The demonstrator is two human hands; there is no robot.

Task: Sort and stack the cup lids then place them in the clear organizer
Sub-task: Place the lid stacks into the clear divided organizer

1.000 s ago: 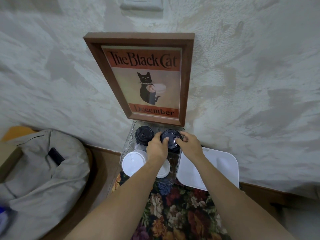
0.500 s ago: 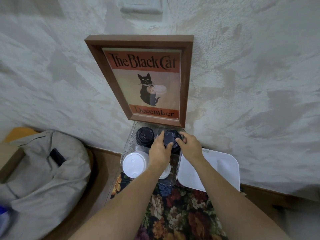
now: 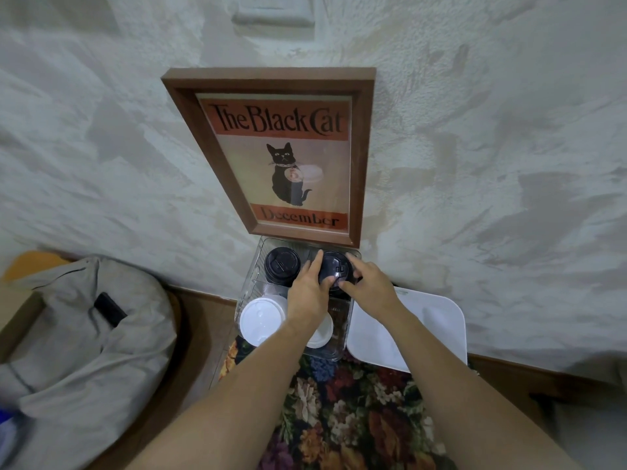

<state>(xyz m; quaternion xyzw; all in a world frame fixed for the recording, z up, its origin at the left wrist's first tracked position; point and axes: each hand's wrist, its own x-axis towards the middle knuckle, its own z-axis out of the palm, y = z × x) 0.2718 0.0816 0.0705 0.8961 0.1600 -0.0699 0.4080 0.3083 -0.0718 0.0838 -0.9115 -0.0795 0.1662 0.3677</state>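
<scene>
Where the two grips meet, the black lids point(image 3: 336, 269) sit in the far right compartment of the clear organizer point(image 3: 257, 257). The left hand point(image 3: 307, 296) holds their left edge and the right hand point(image 3: 369, 286) their right, fingers curled on the rim. Just left of the grip stands a second black stack point(image 3: 282, 266), and white lids point(image 3: 263, 320) lie nearer, beside the left wrist. The organizer rests on a floral cloth point(image 3: 356, 401), with a white tray point(image 3: 424, 320) to the right and a framed cat print point(image 3: 281, 157) leaning on the plaster wall behind.

Left grip point(image 3: 307, 296) and right grip point(image 3: 369, 288) (forearms point(image 3: 237, 385) too) are bare.
</scene>
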